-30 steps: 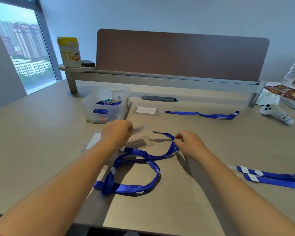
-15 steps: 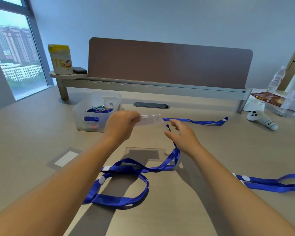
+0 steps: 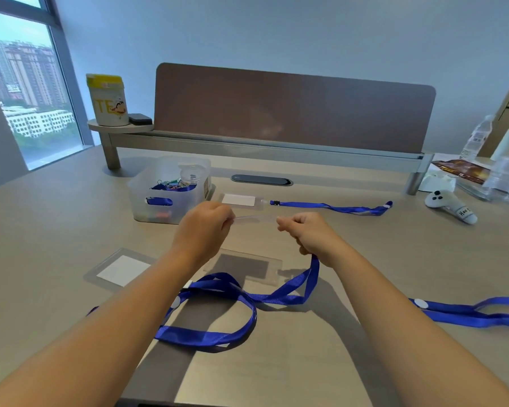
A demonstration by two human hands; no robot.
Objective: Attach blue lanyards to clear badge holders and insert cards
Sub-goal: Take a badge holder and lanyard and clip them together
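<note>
Clear badge holder (image 3: 254, 219) held between both hands; canister (image 3: 108, 99) reads "TE".

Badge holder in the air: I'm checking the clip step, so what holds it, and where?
The left hand pinches the badge holder at its left end; the right hand grips the lanyard by its right end.

Desk layout, hands raised mid-desk.
Left hand (image 3: 202, 227) and right hand (image 3: 307, 235) hold a badge holder (image 3: 254, 219) between them above the desk (image 3: 56, 224); storage bin (image 3: 171, 190) behind-left, lanyard (image 3: 218, 306) in front, finished badge (image 3: 241, 200) behind.
</note>
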